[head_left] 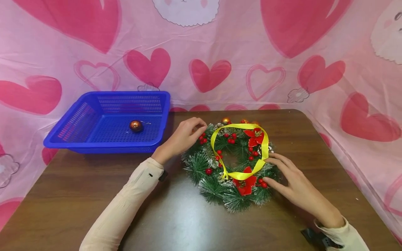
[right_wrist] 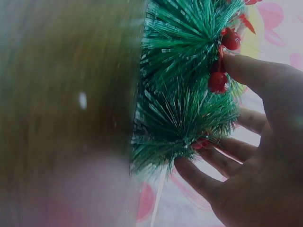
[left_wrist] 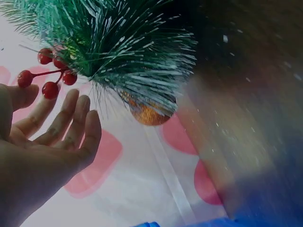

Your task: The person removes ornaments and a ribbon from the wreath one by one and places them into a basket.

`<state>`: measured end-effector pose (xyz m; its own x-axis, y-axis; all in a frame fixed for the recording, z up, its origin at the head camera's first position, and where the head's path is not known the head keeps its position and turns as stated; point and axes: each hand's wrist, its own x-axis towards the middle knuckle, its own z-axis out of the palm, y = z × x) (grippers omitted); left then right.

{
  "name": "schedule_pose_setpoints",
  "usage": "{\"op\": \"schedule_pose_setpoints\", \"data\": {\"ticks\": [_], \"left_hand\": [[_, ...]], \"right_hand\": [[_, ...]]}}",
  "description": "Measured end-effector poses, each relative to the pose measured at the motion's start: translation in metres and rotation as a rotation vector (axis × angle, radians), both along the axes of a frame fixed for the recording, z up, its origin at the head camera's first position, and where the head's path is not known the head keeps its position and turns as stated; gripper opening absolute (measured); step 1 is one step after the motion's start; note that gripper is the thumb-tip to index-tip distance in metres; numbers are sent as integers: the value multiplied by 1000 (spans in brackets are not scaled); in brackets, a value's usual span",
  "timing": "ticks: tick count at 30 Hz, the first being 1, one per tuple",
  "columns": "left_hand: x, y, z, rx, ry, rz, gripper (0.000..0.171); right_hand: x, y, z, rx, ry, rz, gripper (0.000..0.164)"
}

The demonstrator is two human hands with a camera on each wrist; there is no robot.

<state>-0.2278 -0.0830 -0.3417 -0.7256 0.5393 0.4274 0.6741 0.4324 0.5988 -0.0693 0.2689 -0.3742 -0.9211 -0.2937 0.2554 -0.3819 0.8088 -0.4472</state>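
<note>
A green Christmas wreath with frosted tips, red flowers and red berries lies on the table. A loop of yellow ribbon lies over its top. My left hand is at the wreath's far left edge, fingers loosely bent beside red berries; whether the fingertips touch them is unclear. At the right edge, my right hand has its fingers spread. Its thumb is against the berries, and its other fingers reach the greenery near the ribbon. Neither hand visibly grips anything.
A blue plastic basket stands at the back left, holding a shiny copper-coloured ball ornament. Gold-orange balls sit at the wreath's far edge. Behind the brown table hangs a pink heart-print cloth.
</note>
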Motion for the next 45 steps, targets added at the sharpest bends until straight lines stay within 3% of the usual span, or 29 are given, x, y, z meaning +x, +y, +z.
{"op": "schedule_pose_setpoints", "data": {"ticks": [4, 10, 14, 18, 24, 30, 36, 45], "left_hand": [[-3, 3, 0, -43, -46, -11, 21], [2, 6, 0, -246, -155, -78, 21], [8, 8, 7, -357, -150, -116, 22], [11, 4, 19, -416, -189, -133, 23], [7, 0, 23, -331, -222, -114, 19], [-1, 6, 10, -187, -100, 5, 9], [-3, 7, 2, -130, -145, 13, 23], [-9, 8, -5, -157, -102, -49, 34]], "right_hand": [[-4, 3, 1, -1, 16, 10, 58], [-6, 10, 5, -34, 5, 6, 65], [-2, 11, 7, -16, 83, 2, 79], [0, 12, 7, 4, 124, 13, 76], [3, 15, 9, -106, -37, -18, 56], [9, 9, 7, -112, -184, -69, 73], [8, 5, 3, -93, -159, -14, 90], [3, 8, 3, -111, -114, 52, 107]]}}
